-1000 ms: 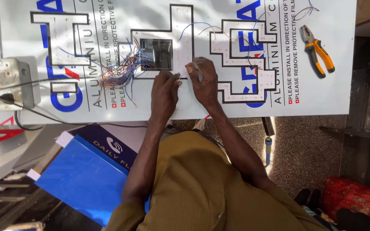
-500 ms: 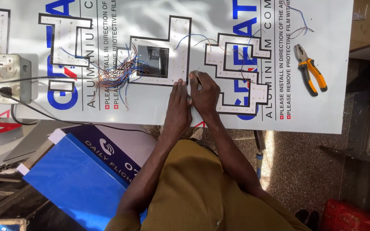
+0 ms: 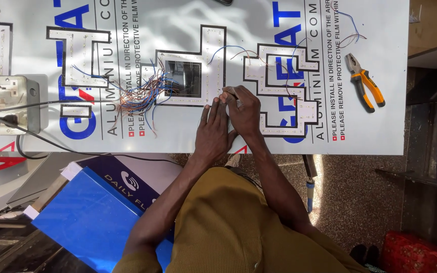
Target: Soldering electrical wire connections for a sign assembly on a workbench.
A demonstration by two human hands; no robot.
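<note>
My left hand (image 3: pixel 213 132) lies flat on the white printed panel (image 3: pixel 188 15), fingers stretched out and pressed against the lower edge of a white black-rimmed letter shape (image 3: pixel 213 60). Touching it on the right, my right hand (image 3: pixel 244 112) is closed around a small grey tool (image 3: pixel 227 91) whose tip pokes out toward the letter's corner. A tangle of thin blue and brown wires (image 3: pixel 140 93) spreads left of a dark square opening (image 3: pixel 183 78). One blue wire (image 3: pixel 231 49) runs across to a second letter shape (image 3: pixel 284 93).
Orange-handled pliers (image 3: pixel 365 88) lie on the panel at the right. A grey socket box (image 3: pixel 13 103) with a black cable stands at the left. A blue box (image 3: pixel 84 217) sits below the panel, a screwdriver (image 3: pixel 308 189) on the speckled floor, a red bag (image 3: pixel 421 253) bottom right.
My two hands have closed up side by side at the letter's lower right edge. The left hand now lies flat with its fingers straight. The view has shifted slightly.
</note>
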